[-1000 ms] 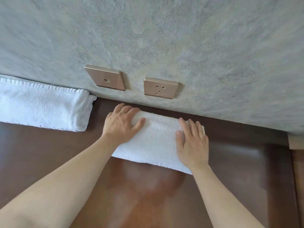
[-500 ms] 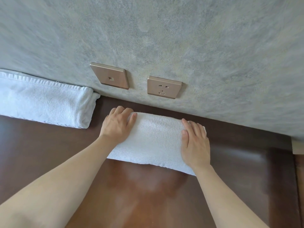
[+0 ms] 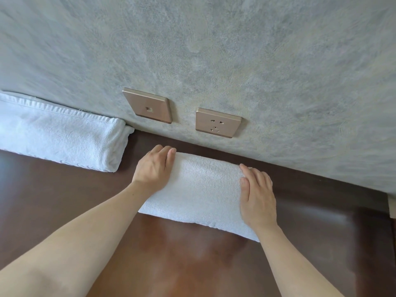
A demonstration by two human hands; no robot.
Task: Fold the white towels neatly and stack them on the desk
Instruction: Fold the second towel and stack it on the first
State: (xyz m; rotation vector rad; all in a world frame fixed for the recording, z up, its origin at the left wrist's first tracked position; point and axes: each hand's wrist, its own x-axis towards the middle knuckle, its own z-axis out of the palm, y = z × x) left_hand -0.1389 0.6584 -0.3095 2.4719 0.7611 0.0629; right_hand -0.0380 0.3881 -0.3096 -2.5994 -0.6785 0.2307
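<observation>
Hands, the left hand [image 3: 154, 168] and right hand [image 3: 257, 198], are being pressed flat on a folded white towel [image 3: 199, 189] lying on the desk [image 3: 64, 200] near the wall; a larger folded towel [image 3: 62, 136] is lying apart, far left, unstacked.

I'm looking at nubby white terry towel [image 3: 199, 189] on glossy dark wood desk [image 3: 192, 264]; rough matt plaster wall [image 3: 214, 50], brushed-metal-looking socket plate [image 3: 217, 123] at twelve o'clock.
</observation>
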